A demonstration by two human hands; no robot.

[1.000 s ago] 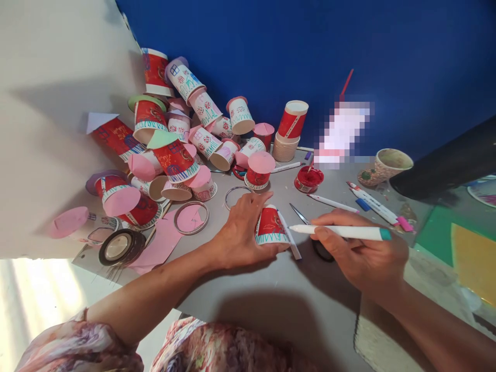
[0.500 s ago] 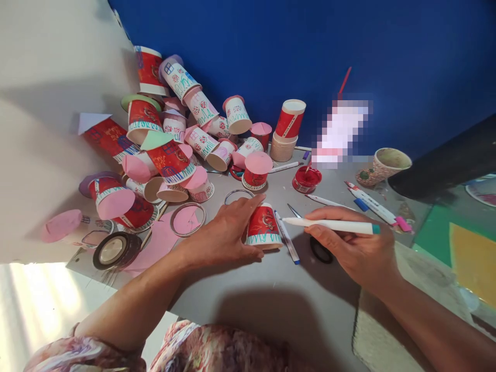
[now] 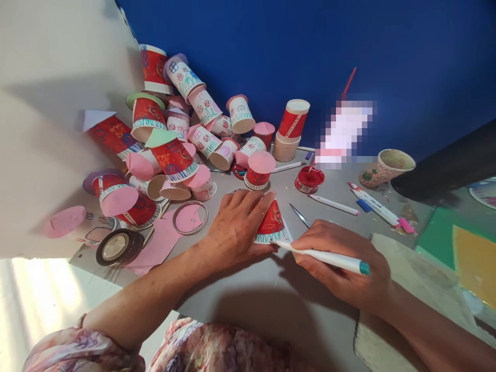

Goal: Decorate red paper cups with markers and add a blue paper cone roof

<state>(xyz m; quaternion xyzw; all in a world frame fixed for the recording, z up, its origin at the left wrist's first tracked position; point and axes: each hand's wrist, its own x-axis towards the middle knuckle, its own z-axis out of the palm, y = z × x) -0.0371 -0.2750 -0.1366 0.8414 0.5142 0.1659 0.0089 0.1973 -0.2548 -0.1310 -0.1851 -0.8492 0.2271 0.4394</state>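
Note:
My left hand [image 3: 242,222] wraps round a red paper cup [image 3: 272,219] that stands rim-down on the table, green zigzag strokes along its white rim band. Between the fingers of my right hand [image 3: 341,258] is a white marker pen [image 3: 329,259] with a teal end. Its tip meets the lower right of the cup's rim band. A scissor blade [image 3: 299,214] pokes out beyond my right knuckles; the rest of it is hidden.
Decorated paper cups [image 3: 176,157] with paper tops are heaped at the left. A tape roll [image 3: 118,247] and pink paper [image 3: 160,245] lie in front. Beyond my hands are a red paint jar [image 3: 309,181], a cup stack [image 3: 287,146], several markers [image 3: 375,207] and a tilted patterned cup [image 3: 391,166].
My right hand has moved down and brought the marker's tip onto the cup's rim band. My left hand has shifted right over the cup and covers more of it.

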